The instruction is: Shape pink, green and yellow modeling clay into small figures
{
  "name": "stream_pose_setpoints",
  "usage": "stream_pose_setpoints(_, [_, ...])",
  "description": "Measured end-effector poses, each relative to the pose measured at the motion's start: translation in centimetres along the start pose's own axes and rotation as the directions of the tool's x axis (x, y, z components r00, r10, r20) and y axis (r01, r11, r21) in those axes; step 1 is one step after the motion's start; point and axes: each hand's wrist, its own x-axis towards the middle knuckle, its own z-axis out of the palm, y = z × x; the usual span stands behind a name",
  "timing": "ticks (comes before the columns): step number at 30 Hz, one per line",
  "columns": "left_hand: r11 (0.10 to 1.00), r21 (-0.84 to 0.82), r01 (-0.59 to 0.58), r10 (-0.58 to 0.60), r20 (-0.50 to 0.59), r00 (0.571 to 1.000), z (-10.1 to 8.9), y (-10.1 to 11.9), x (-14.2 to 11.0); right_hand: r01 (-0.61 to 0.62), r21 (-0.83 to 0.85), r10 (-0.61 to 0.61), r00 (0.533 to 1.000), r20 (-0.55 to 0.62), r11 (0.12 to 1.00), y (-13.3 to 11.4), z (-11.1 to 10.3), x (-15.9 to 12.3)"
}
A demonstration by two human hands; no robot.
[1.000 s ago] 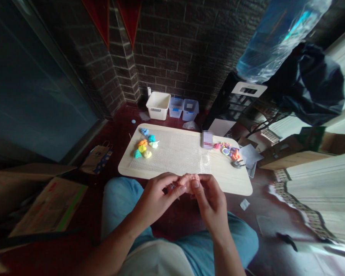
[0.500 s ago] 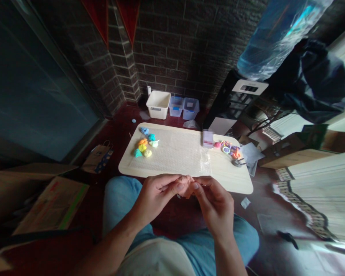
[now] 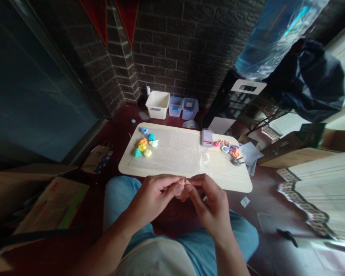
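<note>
Between my two hands, just over the near edge of the low table (image 3: 230,180), is a lump of pinkish modelling clay (image 3: 183,194). My left hand (image 3: 158,193) pinches its left side with thumb and fingers. From the right, my right hand (image 3: 208,197) grips the same lump, with the thumb pressed on it. The fingertips nearly meet and cover much of the clay. Several coloured clay lumps (image 3: 142,147) in blue, teal, orange, yellow and pale tones lie at the table's left end.
Bubble wrap (image 3: 178,151) covers the table's middle. At the right end lie a small card-like item (image 3: 207,138) and a cluster of colourful clay pieces (image 3: 225,148). Behind the table stand a white basket (image 3: 158,111) and two clear bins. A water dispenser (image 3: 222,103) rises at the back right.
My hands have drawn closer together on the pinkish clay, and less of it shows between the fingers. The lumps on the table have stayed put.
</note>
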Motion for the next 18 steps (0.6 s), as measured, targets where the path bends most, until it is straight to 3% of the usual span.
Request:
stream_pose_setpoints(4, [1.000,0.021,-0.006,0.007,-0.011,1.000,0.09,-0.24,0.08,0.074,-0.090,-0.078,0.996,-0.042,0.993,-0.03,0.15,-0.08])
stream_pose_setpoints(9, [0.969,-0.219,0.111,-0.126,-0.055,0.990,0.12,-0.67,0.17,-0.150,0.276,0.149,0.988,0.026,0.949,0.56,-0.11,-0.09])
stream_pose_setpoints(12, [0.922,-0.353,0.161,-0.176,-0.010,0.984,0.13,-0.64,0.14,-0.169,0.314,0.172,0.985,0.021,0.934,0.55,-0.07,-0.10])
stream_pose_setpoints(14, [0.931,-0.331,0.152,-0.162,-0.003,0.987,0.16,-0.57,0.11,-0.166,0.290,0.171,0.985,0.011,0.943,0.39,0.09,-0.11])
stream_pose_setpoints(18, [0.995,-0.089,0.052,-0.061,-0.105,0.993,0.33,-0.57,0.13,-0.173,0.200,0.179,0.984,-0.009,0.964,0.17,0.56,-0.21])
